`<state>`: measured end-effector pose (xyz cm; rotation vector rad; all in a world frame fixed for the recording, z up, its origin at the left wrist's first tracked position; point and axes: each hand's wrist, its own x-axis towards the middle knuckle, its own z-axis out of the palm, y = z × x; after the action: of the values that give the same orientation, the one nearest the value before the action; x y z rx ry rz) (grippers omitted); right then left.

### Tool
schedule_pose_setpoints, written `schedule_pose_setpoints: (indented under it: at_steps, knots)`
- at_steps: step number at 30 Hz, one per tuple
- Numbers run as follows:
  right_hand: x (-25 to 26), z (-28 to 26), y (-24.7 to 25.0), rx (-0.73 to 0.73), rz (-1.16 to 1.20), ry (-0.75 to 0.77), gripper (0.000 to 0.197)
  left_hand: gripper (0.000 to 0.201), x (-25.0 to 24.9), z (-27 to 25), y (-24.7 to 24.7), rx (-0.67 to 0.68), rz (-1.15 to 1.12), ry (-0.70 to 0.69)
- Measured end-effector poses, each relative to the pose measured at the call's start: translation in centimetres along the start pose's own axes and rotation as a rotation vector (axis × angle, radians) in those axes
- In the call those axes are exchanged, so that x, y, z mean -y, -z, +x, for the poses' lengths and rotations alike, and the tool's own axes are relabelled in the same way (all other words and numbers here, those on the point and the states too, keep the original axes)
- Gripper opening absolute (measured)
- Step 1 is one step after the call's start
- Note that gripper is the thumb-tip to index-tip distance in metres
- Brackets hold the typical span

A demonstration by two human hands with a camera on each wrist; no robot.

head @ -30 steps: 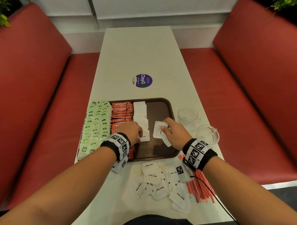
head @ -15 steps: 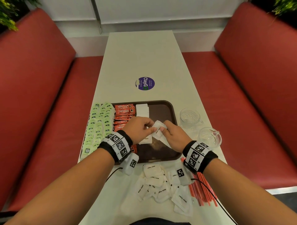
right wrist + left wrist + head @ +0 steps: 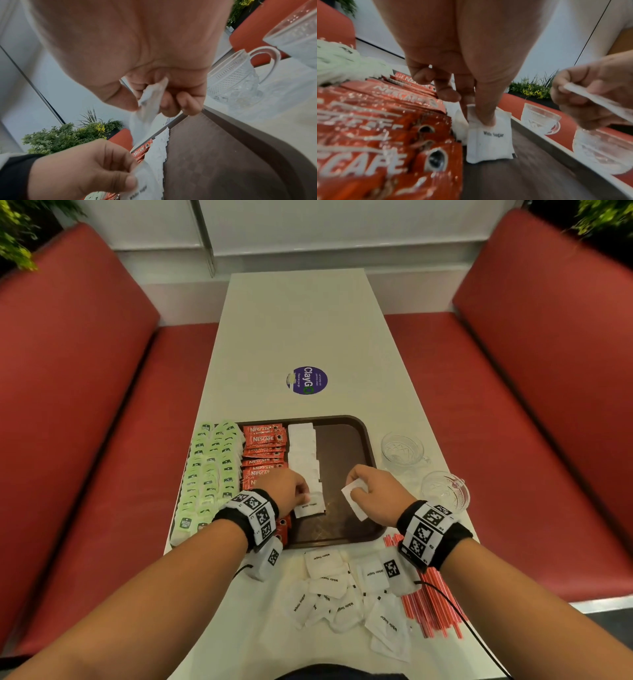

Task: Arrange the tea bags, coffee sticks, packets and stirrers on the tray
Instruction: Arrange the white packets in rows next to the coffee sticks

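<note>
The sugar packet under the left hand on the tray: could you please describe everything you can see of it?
The sugar packet is a small white paper sachet, slightly puffed, printed "White Sugar" in black. It lies flat on the brown tray at the near end of the white packet column, beside the red coffee sticks. The left hand pinches its far edge, the thumb on top.

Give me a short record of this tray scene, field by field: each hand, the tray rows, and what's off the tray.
left hand: pinches sugar packet at row's near end
right hand: holds spare packets above the tray
tray: tea bags, coffee sticks, packet row; right part bare
off tray: loose packets, red stirrers, two glass cups
</note>
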<state>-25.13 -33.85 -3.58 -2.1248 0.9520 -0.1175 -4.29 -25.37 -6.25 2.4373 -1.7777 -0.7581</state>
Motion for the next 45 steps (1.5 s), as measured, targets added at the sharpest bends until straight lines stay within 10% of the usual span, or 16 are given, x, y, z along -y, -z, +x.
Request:
schedule_pose_setpoints:
  at_steps: [15, 20, 25, 37, 45]
  knots:
    - [-1.0, 0.3, -0.4, -0.059, -0.032, 0.031, 0.008, 0.024, 0.0, 0.4, -1.2, 0.01, 0.251, -0.054]
    - [-1.0, 0.5, -0.7, -0.074, 0.013, 0.032, 0.009, 0.045, -0.9, -0.4, -0.1, -0.114, -0.057, -0.179]
    - [-0.5, 0.9, -1.2, -0.061, 0.066, 0.038, 0.009, 0.022, -1.9, -1.4, 0.7, -0.167, -0.13, -0.273]
    - [-1.7, -0.2, -1.3, 0.393, -0.446, -0.046, 0.035, 0.025, 0.2, -0.6, -0.9, 0.049, 0.114, -0.016]
    - [-1.6, -0.6, -2.2, 0.419, -0.53, -0.02, 0.019, 0.031, -1.3, -0.8, -2.2, 0.027, 0.202, -0.123]
